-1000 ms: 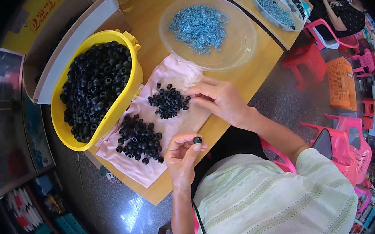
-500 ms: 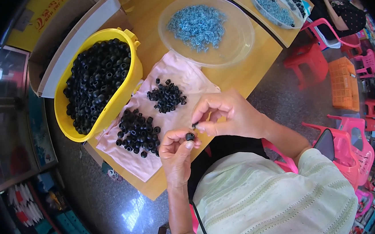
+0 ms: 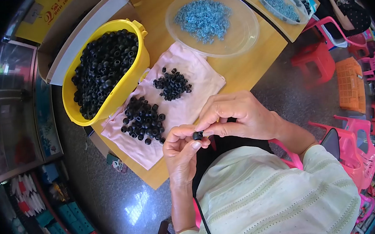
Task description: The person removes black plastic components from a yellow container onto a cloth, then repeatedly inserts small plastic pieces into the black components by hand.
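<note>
Indeed, the left hand (image 3: 180, 155) pinched one black bead (image 3: 196, 136) in its grip, near the edge of the table (image 3: 251, 69). The right hand (image 3: 247, 117) was just at the bead's right side; whether its fingers pinched something, I could not tell.

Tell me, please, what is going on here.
The person's left hand holds a small, round black piece, and the fingertips of the right hand are at it; whether they grip anything is hidden. Two piles of loose black pieces lie on a pale pink cloth. Nearby are a yellow plastic tub of black pieces and a clear plastic tray of blue pieces.
</note>
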